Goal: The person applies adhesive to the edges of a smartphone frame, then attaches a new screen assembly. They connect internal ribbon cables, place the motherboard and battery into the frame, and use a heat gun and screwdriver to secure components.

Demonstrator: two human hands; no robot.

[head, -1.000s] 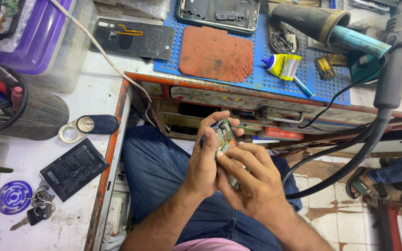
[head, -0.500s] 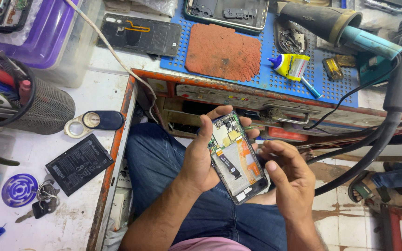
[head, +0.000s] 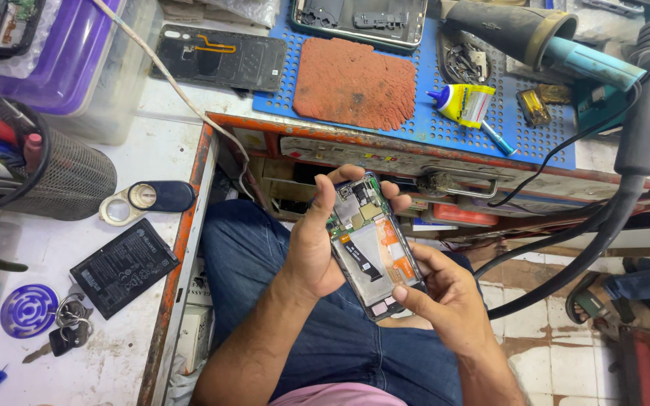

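— Where's the phone (head: 370,244)?
— Opened up, over the lap, gripped along its edge by the left hand (head: 317,240); the right hand (head: 445,293) pinches its lower corner.
— And around them?
— Blue mat (head: 430,124) beyond both hands, battery (head: 123,267) well left of the left hand.

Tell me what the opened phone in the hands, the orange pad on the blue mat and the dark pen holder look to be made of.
Opened black-framed phone: likely plastic or metal frame, with bare green circuit board and orange flex strips showing.
Rust-orange rectangular pad: looks like rubber or silicone, matte, grainy surface.
Dark cylindrical mesh pen holder: apparently metal wire mesh, with fine perforations visible.
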